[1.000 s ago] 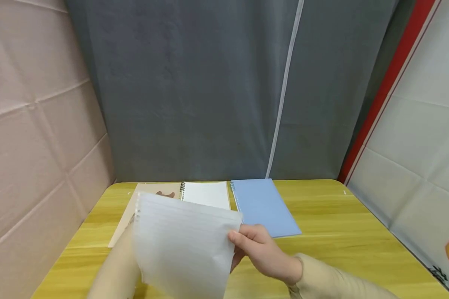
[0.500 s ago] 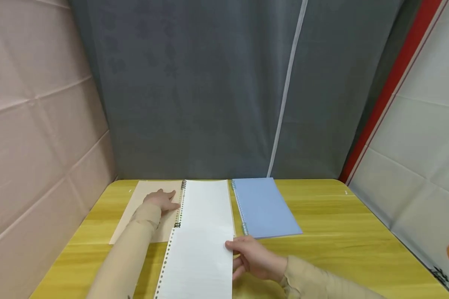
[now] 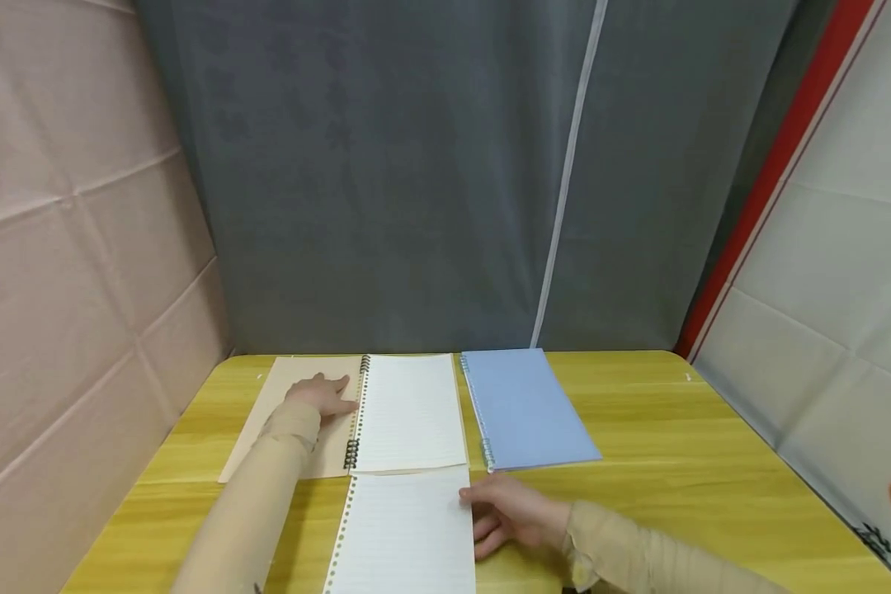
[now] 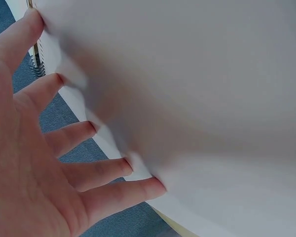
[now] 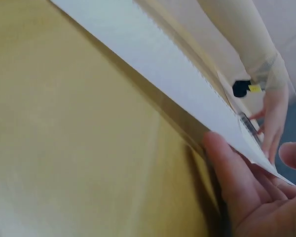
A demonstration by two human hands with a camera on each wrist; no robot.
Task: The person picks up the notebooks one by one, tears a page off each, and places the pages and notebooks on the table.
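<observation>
Already out of the rings: the loose sheet lies flat on the yellow table, its punched edge free; its upper edge sits just below the open notebook

Right hand: rests at the sheet's right edge with relaxed fingers, touching the paper; the wrist view shows the thumb against the edge, with no pinch or clasp to be seen

Left hand: lies spread on the tan cover, just left of the spiral binding; straight fingers press flat, nothing grasped

Beyond the right hand: a closed blue notebook lies beside the open one, untouched

Done, by the look of it: one page separated and laid down

Left, as I judge: releasing the sheet fully; closing the notebook, if that is wanted
</observation>
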